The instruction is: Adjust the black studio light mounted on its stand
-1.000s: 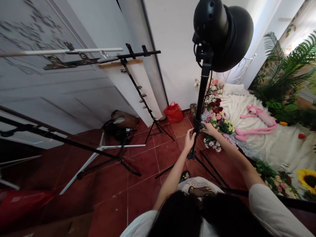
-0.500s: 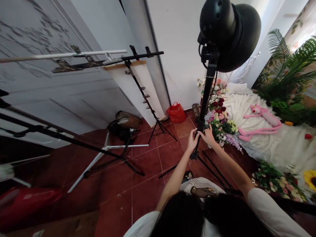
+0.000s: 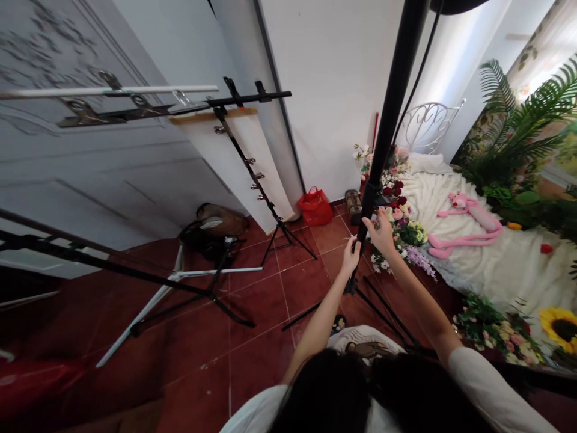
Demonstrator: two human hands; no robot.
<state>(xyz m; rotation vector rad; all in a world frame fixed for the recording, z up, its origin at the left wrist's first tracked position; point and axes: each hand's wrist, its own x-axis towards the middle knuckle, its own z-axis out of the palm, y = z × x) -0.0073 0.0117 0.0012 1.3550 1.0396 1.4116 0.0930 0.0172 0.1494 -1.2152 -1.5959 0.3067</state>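
Observation:
A black light stand [image 3: 391, 120] rises in front of me, its pole tilting to the upper right. Only the lower rim of its lamp head [image 3: 457, 6] shows at the top edge. My left hand [image 3: 350, 257] is closed around the lower pole. Slightly higher, on the right side, my right hand [image 3: 382, 233] is at the pole's collar [image 3: 370, 195], thumb against the pole and fingertips by a small knob. The fingertips are partly hidden. A black cable [image 3: 421, 69] hangs beside the pole. The stand's legs [image 3: 381, 310] spread over the floor near my feet.
Left stand several tripods, one with a clipped white backdrop board [image 3: 265, 162], and a white stand leg [image 3: 139, 316]. A red bag [image 3: 315, 207] sits by the wall. Right are artificial flowers [image 3: 399, 210], a pink plush toy [image 3: 478, 222] on a white blanket [image 3: 421, 192], and a sunflower [image 3: 561, 328].
The lamp head has gone up almost out of view, with more upper pole showing. My right hand has risen a little along the pole; my left hand has closed on the lower pole.

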